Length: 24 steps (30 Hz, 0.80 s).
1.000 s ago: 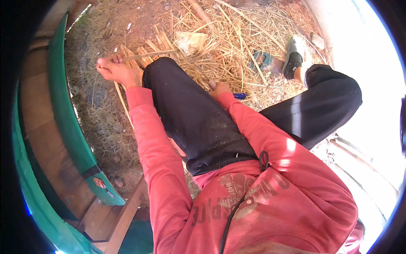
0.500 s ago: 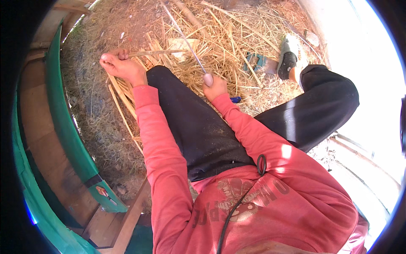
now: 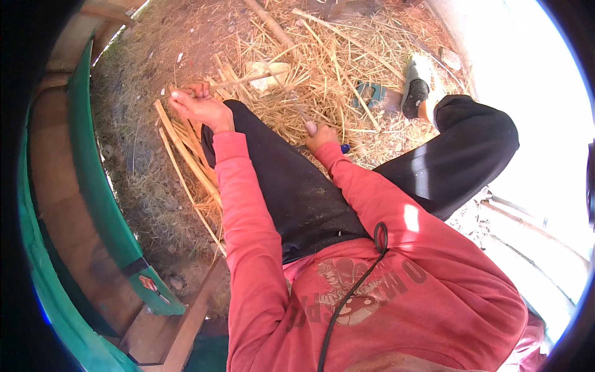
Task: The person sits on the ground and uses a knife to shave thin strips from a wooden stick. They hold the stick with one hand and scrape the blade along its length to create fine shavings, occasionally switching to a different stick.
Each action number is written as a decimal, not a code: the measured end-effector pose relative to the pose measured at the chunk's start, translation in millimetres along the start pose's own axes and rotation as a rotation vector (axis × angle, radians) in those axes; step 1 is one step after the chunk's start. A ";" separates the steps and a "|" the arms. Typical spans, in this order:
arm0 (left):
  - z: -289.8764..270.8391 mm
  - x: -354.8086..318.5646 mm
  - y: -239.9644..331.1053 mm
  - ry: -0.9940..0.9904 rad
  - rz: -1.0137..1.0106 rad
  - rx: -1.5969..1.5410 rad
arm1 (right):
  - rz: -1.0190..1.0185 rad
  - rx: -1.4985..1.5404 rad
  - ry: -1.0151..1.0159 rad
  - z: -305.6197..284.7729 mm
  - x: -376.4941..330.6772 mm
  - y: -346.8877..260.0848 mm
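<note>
My left hand (image 3: 203, 110) is closed around a thin wooden stick (image 3: 245, 79), which points right and slightly up beyond my left knee. My right hand (image 3: 322, 137) grips the rounded handle of a long, narrow-bladed knife (image 3: 294, 101). Its blade reaches up and left toward the stick's far end; blur hides whether the two touch. A pale yellowish block (image 3: 259, 69) lies on the ground just past the stick. Under and beside my left forearm rests a bundle of split wooden strips (image 3: 189, 149).
Straw-like shavings (image 3: 316, 74) cover the ground ahead. A teal piece (image 3: 369, 94) lies near my shoe (image 3: 414, 84). Something small and blue (image 3: 345, 148) sits by my right hand. A thicker pole (image 3: 269, 23) lies farther off. A green-edged wooden structure (image 3: 102, 186) stands at left.
The knife blade has swung left and lower, nearer the stick's end, and now looks blurred. My left hand has shifted a little right and down with the stick.
</note>
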State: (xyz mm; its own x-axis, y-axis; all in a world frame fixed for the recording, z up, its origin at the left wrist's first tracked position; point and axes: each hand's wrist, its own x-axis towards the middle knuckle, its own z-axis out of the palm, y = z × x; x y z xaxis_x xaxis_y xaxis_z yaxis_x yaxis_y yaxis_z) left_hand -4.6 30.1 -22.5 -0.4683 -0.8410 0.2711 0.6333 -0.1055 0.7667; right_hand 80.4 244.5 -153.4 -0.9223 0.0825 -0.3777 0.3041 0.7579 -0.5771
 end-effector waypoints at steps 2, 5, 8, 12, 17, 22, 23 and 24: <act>-4.3 8.7 1.4 -0.001 0.005 -0.008 | 0.054 -0.060 -0.010 12.7 9.5 16.2; 7.2 13.3 20.0 -0.073 0.059 0.040 | 0.077 0.121 0.104 6.0 15.2 12.2; 11.2 10.9 23.8 -0.136 0.115 0.083 | 0.025 0.229 0.134 -5.2 14.6 -4.2; 12.2 12.8 17.9 -0.175 0.115 0.086 | -0.143 0.361 0.156 -10.3 7.7 -22.3; 8.0 26.6 14.8 -0.150 0.108 0.036 | -0.244 0.322 0.084 -9.0 -0.7 -36.5; -10.6 34.6 12.6 -0.198 0.069 -0.009 | -0.006 -0.156 -0.178 2.4 4.6 -11.8; -14.7 37.6 12.8 -0.212 0.065 -0.007 | -0.002 -0.185 -0.185 -1.0 4.0 -13.7; -10.4 35.2 14.7 -0.176 0.065 -0.008 | -0.011 -0.141 -0.168 -4.0 5.4 -16.3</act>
State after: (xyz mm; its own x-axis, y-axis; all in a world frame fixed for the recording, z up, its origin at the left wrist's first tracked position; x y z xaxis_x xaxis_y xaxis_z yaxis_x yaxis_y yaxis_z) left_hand -5.3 -6.6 -7.8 -0.5262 -0.7407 0.4178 0.6703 -0.0589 0.7397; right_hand 69.5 235.2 -143.1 -0.8689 -0.0262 -0.4942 0.2474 0.8419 -0.4796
